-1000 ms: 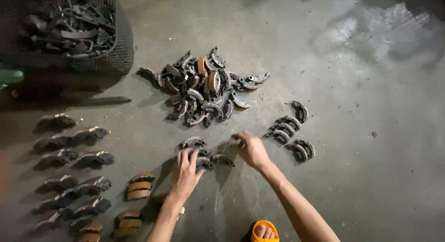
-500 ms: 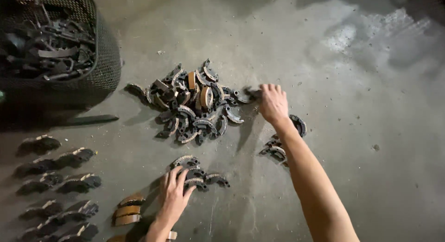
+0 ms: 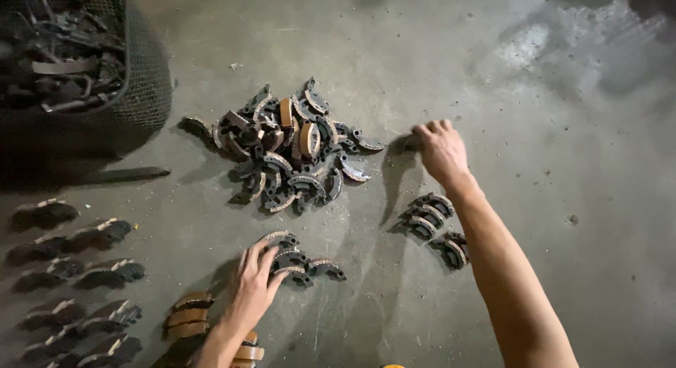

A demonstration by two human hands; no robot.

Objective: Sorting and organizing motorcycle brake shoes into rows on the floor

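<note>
Both hands are out over the concrete floor, and each one is at a different group of brake shoes. My right hand reaches far forward, palm down with the fingers bent, to the right edge of the big loose pile of brake shoes. The fingertips cover something dark there, but I cannot tell if the hand really grips a shoe or only touches the floor beside it. The pile lies to the left of this hand and just beside it, so the right hand is clearly the nearer one.

My left hand is low and close to the body. It is open, with fingers spread, and rests on a small row of brake shoes without closing around any. These curved shoes lie with their long axis across the view. Another small group of shoes lies under the right forearm.
</note>
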